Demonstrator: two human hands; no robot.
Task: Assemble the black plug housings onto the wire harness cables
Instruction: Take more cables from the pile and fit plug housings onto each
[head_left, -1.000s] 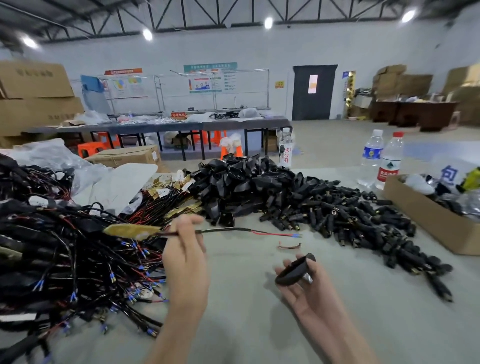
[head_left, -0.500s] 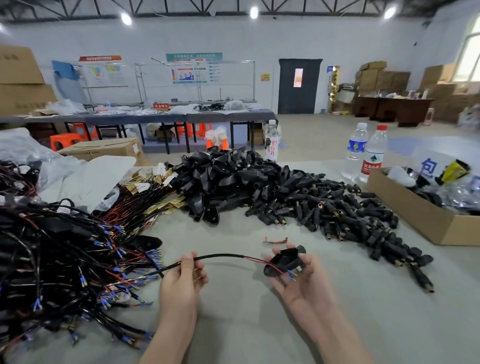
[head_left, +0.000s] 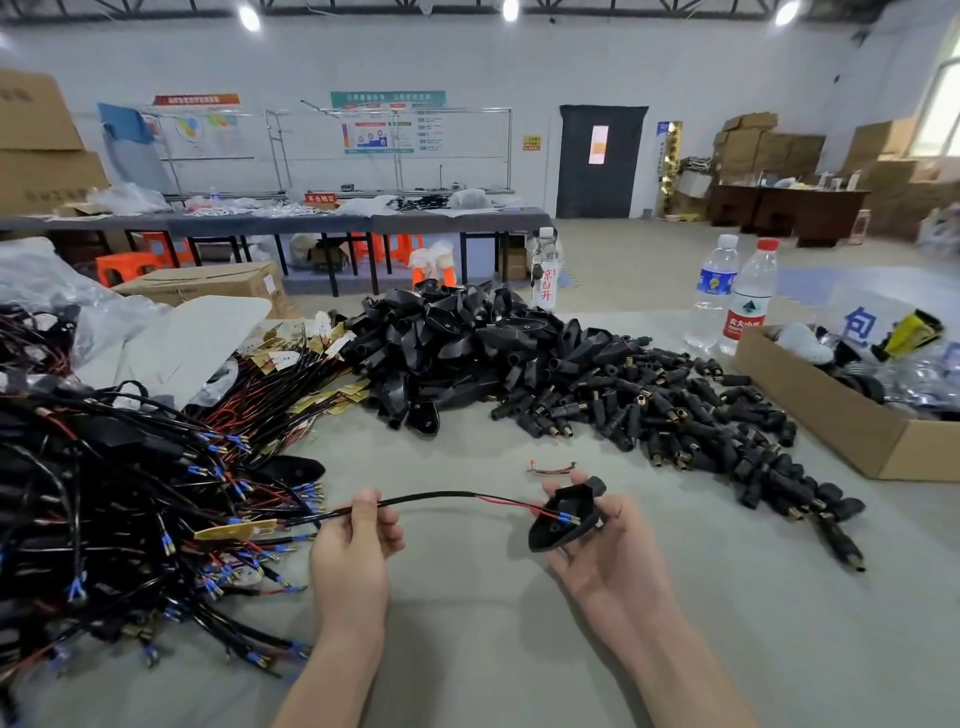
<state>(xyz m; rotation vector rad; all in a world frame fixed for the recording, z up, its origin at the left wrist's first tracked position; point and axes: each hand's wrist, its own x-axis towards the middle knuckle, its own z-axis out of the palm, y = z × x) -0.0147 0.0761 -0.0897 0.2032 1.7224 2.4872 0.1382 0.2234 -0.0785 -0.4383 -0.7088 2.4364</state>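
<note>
My left hand (head_left: 353, 551) pinches a black harness cable (head_left: 431, 498) that arcs to the right. Its red and black leads with blue-sleeved terminals lie across a black plug housing (head_left: 563, 517), which my right hand (head_left: 608, 551) holds palm-up in curled fingers. A tangled heap of harness cables (head_left: 104, 509) covers the table's left side. A big pile of black plug housings (head_left: 467, 348) lies at the centre back, and a spread of smaller black barrel plugs (head_left: 675, 421) runs to the right.
A short copper wire scrap (head_left: 550, 469) lies just beyond my right hand. An open cardboard box (head_left: 831, 415) stands at the right, two water bottles (head_left: 732, 296) behind it. White plastic bags (head_left: 171, 338) lie at the back left.
My left hand came down and right with the cable, bringing its terminal ends onto the housing. My right hand lifted the housing a little and tipped its open side up.
</note>
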